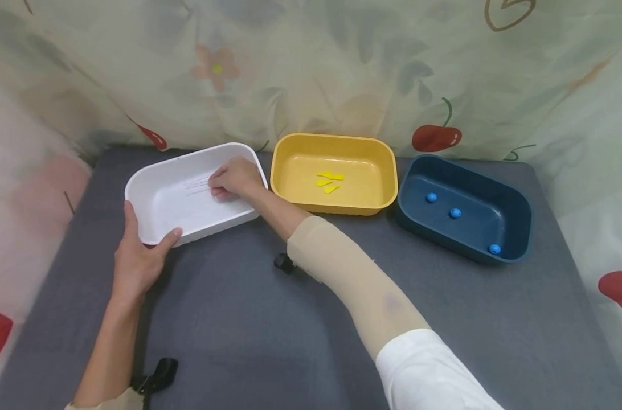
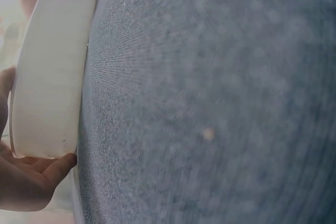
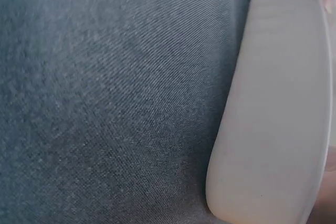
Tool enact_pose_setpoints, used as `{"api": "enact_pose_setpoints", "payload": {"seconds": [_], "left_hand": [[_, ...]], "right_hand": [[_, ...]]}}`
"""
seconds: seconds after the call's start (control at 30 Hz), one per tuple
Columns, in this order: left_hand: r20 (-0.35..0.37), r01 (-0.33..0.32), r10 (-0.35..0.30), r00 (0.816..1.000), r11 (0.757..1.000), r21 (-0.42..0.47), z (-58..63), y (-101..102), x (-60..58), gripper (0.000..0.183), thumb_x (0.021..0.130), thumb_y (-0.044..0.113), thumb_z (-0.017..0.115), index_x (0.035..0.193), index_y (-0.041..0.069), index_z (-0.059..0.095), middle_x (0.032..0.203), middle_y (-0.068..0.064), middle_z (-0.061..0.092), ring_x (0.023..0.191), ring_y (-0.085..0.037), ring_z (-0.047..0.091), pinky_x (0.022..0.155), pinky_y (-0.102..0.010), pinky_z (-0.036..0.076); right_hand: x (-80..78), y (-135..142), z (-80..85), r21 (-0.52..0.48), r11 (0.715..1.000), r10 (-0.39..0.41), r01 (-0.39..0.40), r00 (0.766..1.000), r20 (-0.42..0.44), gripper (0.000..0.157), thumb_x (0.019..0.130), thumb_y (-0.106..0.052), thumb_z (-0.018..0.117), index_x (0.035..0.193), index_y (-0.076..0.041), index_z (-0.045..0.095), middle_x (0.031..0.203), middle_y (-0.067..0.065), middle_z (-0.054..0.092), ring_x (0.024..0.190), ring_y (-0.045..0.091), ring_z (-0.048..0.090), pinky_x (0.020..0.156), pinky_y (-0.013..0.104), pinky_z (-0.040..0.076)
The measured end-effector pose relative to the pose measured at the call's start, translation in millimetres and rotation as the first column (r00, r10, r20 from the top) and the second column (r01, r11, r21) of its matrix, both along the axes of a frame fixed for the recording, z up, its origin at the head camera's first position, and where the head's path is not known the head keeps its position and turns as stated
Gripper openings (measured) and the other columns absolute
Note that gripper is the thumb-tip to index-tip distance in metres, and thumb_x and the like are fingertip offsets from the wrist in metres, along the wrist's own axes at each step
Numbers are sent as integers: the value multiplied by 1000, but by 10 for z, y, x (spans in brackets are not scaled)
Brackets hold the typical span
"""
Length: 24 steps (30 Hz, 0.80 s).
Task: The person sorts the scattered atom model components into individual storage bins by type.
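Observation:
A white plastic basin (image 1: 177, 213) stands at the left of the table. My left hand (image 1: 136, 259) grips its near left corner, thumb along the near side and fingers at the end wall. In the left wrist view that hand (image 2: 26, 184) shows against the basin's outer end (image 2: 50, 77). My right hand (image 1: 236, 177) reaches inside the basin at its right end, with curled fingers pinching at thin white sticks (image 1: 195, 185). These lie close together and point left from the fingertips. In the right wrist view the basin's outer wall (image 3: 275, 98) hides most of this hand.
A yellow basin (image 1: 336, 200) holding several small yellow pieces (image 1: 331, 189) stands right beside the white one. Farther right is a dark blue basin (image 1: 465, 171) with three blue beads (image 1: 455, 213). Grey cloth covers the table (image 1: 239, 319); a patterned curtain (image 1: 311, 68) hangs behind.

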<state>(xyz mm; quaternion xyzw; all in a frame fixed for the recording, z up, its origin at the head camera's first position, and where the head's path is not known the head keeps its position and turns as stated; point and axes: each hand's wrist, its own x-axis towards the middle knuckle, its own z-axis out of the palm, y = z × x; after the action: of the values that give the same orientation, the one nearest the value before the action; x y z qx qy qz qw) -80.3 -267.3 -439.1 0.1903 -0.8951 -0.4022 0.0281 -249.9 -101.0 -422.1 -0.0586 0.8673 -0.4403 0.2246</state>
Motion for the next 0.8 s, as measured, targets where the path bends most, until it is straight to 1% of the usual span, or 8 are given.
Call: {"api": "enact_pose_setpoints", "payload": {"seconds": [0.07, 0.17, 0.27, 0.33, 0.43, 0.53, 0.67, 0.8], "left_hand": [[2, 8, -8, 1000, 1000, -4, 3, -6, -10, 105, 92, 44, 68, 159, 22, -10, 163, -19, 11, 145, -46, 19, 117, -55, 17], [9, 17, -17, 1000, 1000, -5, 8, -22, -19, 105, 92, 44, 68, 159, 20, -10, 163, -19, 9, 146, -45, 18, 117, -55, 16], [18, 30, -30, 999, 999, -14, 14, -48, -24, 105, 92, 45, 67, 159, 18, -10, 162, -20, 9, 145, -47, 18, 117, -56, 16], [21, 42, -41, 999, 999, -20, 20, -68, -29, 106, 92, 45, 67, 158, 17, -10, 162, -21, 9, 145, -48, 19, 116, -57, 17], [14, 69, -69, 998, 997, -36, 31, -99, -43, 106, 92, 45, 67, 158, 13, -9, 163, -21, 7, 145, -48, 18, 116, -57, 17], [-18, 104, -106, 994, 992, -72, 46, -132, -49, 105, 93, 42, 68, 158, 7, -6, 163, -23, 6, 146, -47, 15, 116, -57, 15], [-43, 131, -139, 989, 978, -161, 89, -160, -34, 103, 91, 39, 71, 158, 0, 3, 160, -33, 4, 146, -52, 7, 115, -63, 11], [-45, 136, -152, 987, 960, -245, 166, -152, 6, 101, 90, 41, 72, 158, -1, 9, 158, -36, 2, 144, -57, -3, 113, -68, 8]], "right_hand": [[5, 11, 36, -42, 999, -7, 7, 1000, 0, 12, 90, -20, 75, 97, -12, 80, 67, -3, 71, 58, 4, 66, 58, 15, 49], [18, 27, 96, -154, 987, -29, 35, 999, 36, 13, 90, -16, 75, 99, -8, 78, 70, 1, 72, 61, 8, 68, 60, 18, 53], [31, 57, 159, -275, 959, -45, 67, 995, 85, 13, 90, -13, 74, 100, -4, 77, 75, 4, 72, 66, 13, 71, 63, 22, 56], [40, 92, 207, -329, 942, -41, 72, 994, 101, 14, 90, -13, 74, 100, -4, 76, 78, 5, 72, 70, 14, 71, 64, 23, 57], [46, 174, 285, -387, 921, -8, 43, 996, 92, 18, 91, -16, 73, 105, -4, 74, 84, 5, 73, 75, 15, 72, 66, 24, 57], [57, 284, 365, -387, 922, 43, -25, 998, 37, 24, 93, -22, 71, 111, -6, 73, 91, 4, 73, 82, 14, 72, 69, 23, 57], [89, 475, 442, -362, 925, 106, -112, 994, -36, 29, 96, -28, 67, 118, -9, 71, 101, 3, 72, 92, 16, 70, 75, 20, 55], [135, 698, 481, -336, 926, 143, -170, 984, -104, 31, 98, -30, 65, 121, -11, 70, 108, 4, 71, 97, 17, 68, 79, 21, 54]]}}
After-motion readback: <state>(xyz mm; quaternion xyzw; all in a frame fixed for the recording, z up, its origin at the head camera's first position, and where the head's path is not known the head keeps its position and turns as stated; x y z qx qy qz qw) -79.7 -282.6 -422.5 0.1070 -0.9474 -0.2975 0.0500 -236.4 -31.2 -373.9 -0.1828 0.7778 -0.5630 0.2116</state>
